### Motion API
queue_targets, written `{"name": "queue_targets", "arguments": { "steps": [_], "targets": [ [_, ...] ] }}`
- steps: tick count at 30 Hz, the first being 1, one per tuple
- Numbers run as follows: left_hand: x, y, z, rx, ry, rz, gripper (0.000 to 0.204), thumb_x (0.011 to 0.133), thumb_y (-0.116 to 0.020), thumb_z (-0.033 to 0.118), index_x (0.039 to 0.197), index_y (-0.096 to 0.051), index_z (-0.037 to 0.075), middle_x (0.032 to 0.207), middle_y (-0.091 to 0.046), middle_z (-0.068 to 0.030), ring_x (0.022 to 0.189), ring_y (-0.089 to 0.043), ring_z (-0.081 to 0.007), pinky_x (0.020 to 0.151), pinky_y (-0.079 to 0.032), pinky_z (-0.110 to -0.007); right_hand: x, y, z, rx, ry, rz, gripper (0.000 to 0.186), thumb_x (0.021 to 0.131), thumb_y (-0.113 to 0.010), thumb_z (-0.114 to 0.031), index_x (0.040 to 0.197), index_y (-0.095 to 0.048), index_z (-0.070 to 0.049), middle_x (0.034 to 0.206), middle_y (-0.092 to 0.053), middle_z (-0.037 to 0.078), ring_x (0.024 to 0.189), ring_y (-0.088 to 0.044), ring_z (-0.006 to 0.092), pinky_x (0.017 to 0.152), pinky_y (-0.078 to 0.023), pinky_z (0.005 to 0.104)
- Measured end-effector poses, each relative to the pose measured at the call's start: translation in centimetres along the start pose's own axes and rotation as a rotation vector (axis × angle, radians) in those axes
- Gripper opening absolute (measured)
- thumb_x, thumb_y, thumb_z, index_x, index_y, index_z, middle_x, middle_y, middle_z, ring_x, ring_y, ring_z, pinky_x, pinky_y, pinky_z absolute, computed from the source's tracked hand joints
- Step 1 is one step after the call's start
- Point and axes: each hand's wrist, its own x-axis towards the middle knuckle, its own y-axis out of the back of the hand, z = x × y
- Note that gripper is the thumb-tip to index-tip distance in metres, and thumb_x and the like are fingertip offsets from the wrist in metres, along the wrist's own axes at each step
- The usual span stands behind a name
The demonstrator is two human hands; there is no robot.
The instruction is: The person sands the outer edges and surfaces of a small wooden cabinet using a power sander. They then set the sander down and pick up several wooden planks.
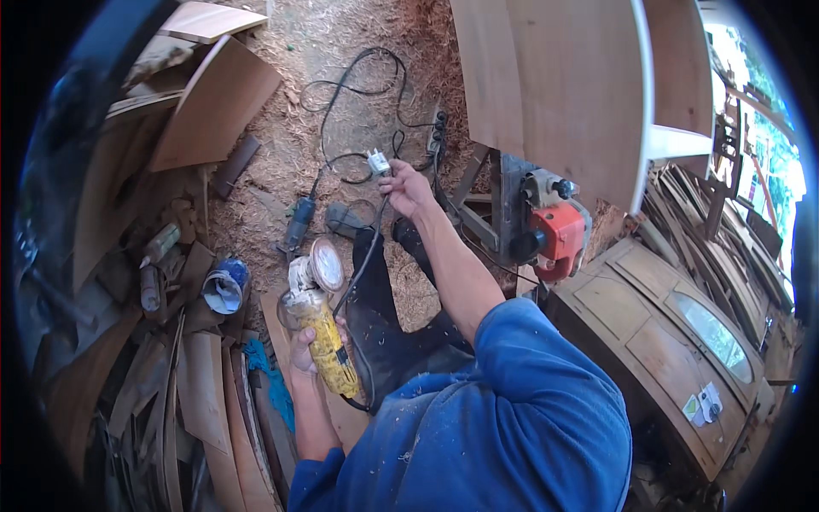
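Note:
My left hand (304,352) is wrapped round the yellow body of an angle grinder (328,346). A round sanding disc (327,264) sits at the grinder's far end, tilted up. My right hand (406,189), with its arm stretched forward, grips a white power plug (378,161), its pins pointing away from me. From the plug a dark cord (368,256) runs back down to the grinder's rear end. Just beyond my right hand, a black power strip (438,132) lies by the workbench.
A second grinder (300,224) rests on the shaving-covered floor (286,111), amid a looping black cable (343,81). A red electric planer (559,239) is at the right. Wood panels (554,85), a cabinet door (665,333), stacked offcuts (209,384) and a blue can (226,286) stand around me.

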Motion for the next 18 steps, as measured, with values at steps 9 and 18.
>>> {"name": "queue_targets", "arguments": {
  "steps": [9, 18],
  "targets": [
    [16.0, 6.2, -2.8, -0.107, 0.067, 0.091, 0.093, 0.076, -0.08, 0.042, 0.147, -0.035, 0.002, 0.135, -0.05, -0.0335, 0.082, -0.069, -0.0349, 0.072, -0.062, -0.04, 23.0, 11.7, 1.0, -1.76, 0.532, 0.487, 0.04, 0.085, -0.068, -0.027, 0.112, -0.06, 0.002, 0.096, -0.07, 0.024, 0.089, -0.069, 0.0394, 0.078, -0.055, 0.0493],
    [25.1, 12.0, -10.3, -0.33, 0.118, 0.045, 0.086, 0.074, -0.078, 0.049, 0.137, -0.045, 0.001, 0.137, -0.05, -0.0329, 0.08, -0.069, -0.0343, 0.066, -0.058, -0.039, 30.5, 29.7, -7.1, -2.151, 0.207, 0.779, 0.036, 0.091, -0.065, -0.026, 0.112, -0.063, 0.003, 0.105, -0.07, 0.025, 0.1, -0.069, 0.042, 0.09, -0.054, 0.0486]
  ]
}}
